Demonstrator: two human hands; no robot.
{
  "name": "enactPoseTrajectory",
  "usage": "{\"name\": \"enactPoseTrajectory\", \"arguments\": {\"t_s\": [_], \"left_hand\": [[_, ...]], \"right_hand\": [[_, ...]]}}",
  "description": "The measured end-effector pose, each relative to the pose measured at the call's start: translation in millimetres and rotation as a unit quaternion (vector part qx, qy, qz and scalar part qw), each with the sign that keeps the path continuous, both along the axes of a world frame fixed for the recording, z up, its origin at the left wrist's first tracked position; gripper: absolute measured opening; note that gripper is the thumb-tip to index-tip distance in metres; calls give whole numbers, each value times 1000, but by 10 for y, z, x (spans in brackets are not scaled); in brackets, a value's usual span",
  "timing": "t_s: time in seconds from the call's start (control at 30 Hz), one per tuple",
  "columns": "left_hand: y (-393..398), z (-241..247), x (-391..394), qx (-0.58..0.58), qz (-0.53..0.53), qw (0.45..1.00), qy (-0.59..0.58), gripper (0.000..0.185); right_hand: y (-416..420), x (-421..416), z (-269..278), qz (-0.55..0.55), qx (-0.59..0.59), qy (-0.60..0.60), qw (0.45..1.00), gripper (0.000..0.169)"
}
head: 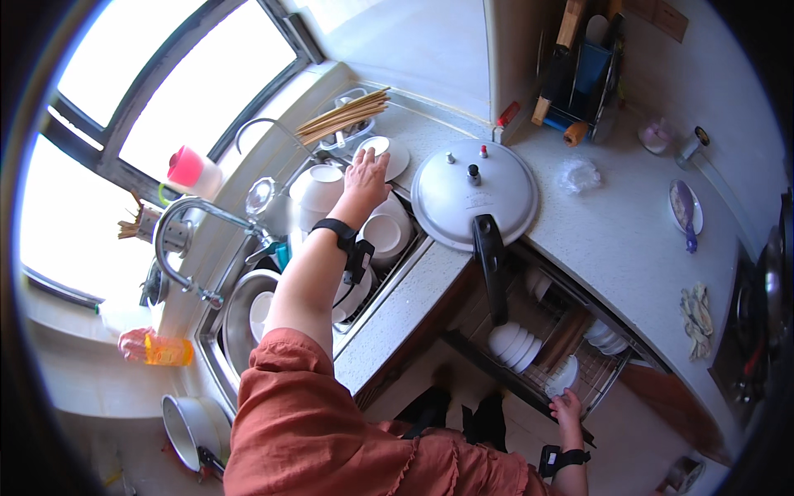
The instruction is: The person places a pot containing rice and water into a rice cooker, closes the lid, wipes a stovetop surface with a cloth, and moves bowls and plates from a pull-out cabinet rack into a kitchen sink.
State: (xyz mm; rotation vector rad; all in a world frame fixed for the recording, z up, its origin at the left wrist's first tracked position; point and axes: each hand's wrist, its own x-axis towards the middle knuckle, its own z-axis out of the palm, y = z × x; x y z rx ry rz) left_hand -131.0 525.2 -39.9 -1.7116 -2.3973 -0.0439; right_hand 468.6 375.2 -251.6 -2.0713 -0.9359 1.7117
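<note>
My left hand (367, 180) is stretched out over the dishes by the sink, its fingers at a small white bowl (374, 146) on a white plate (402, 160). Just left of it, white bowls (325, 174) are stacked upside down. More upturned white bowls (382, 232) lie below my left wrist. Low on the right, my right hand (566, 407) has its fingers on the near edge of a tilted white bowl (563, 374) in the pulled-out wire rack drawer (595, 385). A row of white bowls (515, 347) stands further left in that drawer.
A pressure cooker (456, 195) stands on the counter corner, its black handle (490, 273) jutting over the drawer. Wooden chopsticks (344, 116) lie across a clear container behind the dishes. The curved faucet (162, 239) arches beside a metal basin (232, 325). A knife rack (583, 80) stands at the back.
</note>
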Motion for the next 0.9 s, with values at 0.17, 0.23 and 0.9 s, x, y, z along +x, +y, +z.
{"name": "enactPoseTrajectory", "arguments": {"t_s": [0.17,0.23,0.9], "left_hand": [[319,-188,-97,-93,10,995,21,52],[342,-181,-166,-76,-13,996,49,49],[-977,183,2147,-74,-49,420,-903,57]], "right_hand": [[-212,0,-102,-15,10,0,1000,47],[-253,-53,-68,-18,21,-3,1000,47],[487,-1150,1556,58,6,685,727,80]]}}
